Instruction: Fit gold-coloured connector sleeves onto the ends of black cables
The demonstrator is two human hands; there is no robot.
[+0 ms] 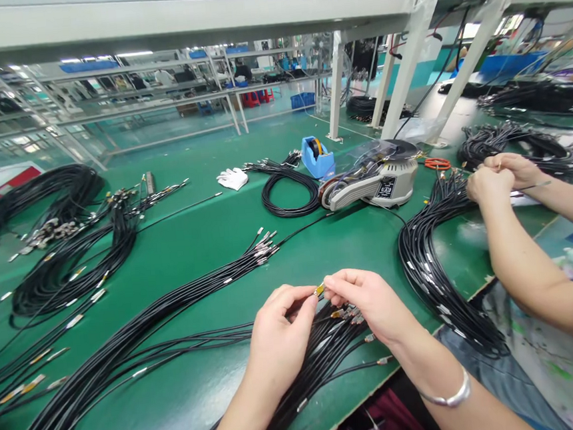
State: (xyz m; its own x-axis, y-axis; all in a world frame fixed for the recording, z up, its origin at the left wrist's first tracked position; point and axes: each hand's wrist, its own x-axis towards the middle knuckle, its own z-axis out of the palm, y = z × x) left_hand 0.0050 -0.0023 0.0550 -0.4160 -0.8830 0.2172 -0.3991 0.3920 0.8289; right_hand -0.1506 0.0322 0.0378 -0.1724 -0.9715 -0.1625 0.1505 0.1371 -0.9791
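Observation:
My left hand (279, 333) and my right hand (371, 301) meet over the near edge of the green table (193, 243). Together they pinch the end of a thin black cable with a small yellow tape piece (320, 288) at its tip. Under both hands lies a bundle of black cables (323, 349) with metal connector ends. A silver bracelet sits on my right wrist.
A grey tape dispenser machine (376, 180) stands mid-table beside a blue tape dispenser (316, 155), a coiled cable (288, 191) and a white glove (233, 177). Long cable bundles (70, 261) cover the left. At the right, another person's hands (496, 176) work on cables.

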